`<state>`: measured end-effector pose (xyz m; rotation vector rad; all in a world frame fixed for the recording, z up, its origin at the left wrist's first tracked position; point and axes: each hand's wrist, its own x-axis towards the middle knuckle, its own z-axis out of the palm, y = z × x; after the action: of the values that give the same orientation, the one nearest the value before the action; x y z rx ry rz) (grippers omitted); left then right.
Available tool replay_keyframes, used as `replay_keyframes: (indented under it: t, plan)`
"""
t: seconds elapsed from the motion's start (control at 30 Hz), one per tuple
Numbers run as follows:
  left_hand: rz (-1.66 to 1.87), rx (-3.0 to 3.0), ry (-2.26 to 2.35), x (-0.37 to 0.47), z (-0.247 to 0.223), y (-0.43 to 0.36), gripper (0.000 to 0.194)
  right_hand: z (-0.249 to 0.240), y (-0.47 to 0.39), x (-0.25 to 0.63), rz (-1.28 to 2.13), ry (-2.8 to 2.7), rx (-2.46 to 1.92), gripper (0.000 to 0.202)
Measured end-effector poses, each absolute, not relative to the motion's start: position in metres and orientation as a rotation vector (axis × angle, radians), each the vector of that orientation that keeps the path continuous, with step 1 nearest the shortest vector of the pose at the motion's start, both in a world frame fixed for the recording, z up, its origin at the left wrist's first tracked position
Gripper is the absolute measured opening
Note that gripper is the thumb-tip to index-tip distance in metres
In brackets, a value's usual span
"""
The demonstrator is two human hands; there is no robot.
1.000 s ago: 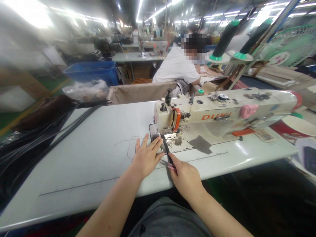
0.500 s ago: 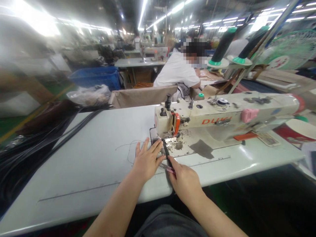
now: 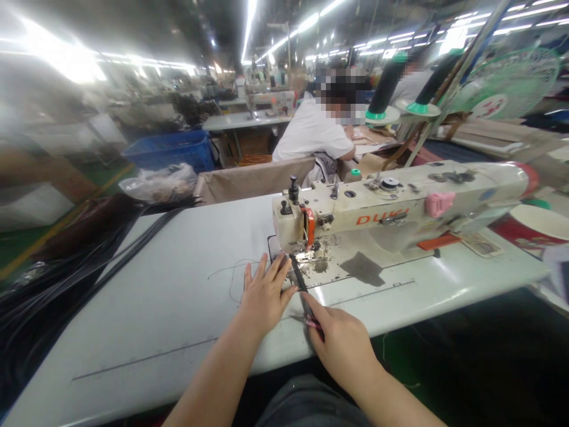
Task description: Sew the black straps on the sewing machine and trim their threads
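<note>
My left hand (image 3: 265,296) lies flat on the table with fingers spread, its fingertips beside the needle area of the sewing machine (image 3: 391,207). A narrow black strip (image 3: 299,274) runs from under the presser foot toward me, along the left hand's fingers. My right hand (image 3: 342,341) is closed around small thread snips with pink on them (image 3: 310,321), blades pointing left. Its index finger lies on the near end of the black strip; whether the finger also pinches the strip is hidden. Loose thread (image 3: 231,276) curls on the table left of my left hand.
A bundle of long black strips (image 3: 102,267) hangs over the table's left side. Behind the table (image 3: 155,320) are a fabric-lined bin (image 3: 249,178), a plastic bag (image 3: 160,182) and a blue crate (image 3: 171,151). A co-worker in a white shirt (image 3: 306,133) leans there. Thread cones (image 3: 384,89) stand right.
My right hand and the snips have moved slightly toward me along the black strip. The left hand stays nearly in place. The view has shifted a little.
</note>
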<state>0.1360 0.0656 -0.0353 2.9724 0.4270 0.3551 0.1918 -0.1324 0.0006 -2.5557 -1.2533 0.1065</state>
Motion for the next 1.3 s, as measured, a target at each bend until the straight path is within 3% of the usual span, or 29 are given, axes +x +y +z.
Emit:
replay_keyframes:
  t: [0.17,1.3]
  plan:
    - [0.407,3.001,0.444,0.134,-0.042,0.067,0.072,-0.004,-0.14,0.19,0.057,-1.285,-2.563,0.05]
    - [0.509,3.006,0.443,0.131,-0.043,0.068,0.062,0.004,-0.126,0.197,0.192,-1.297,-2.641,0.051]
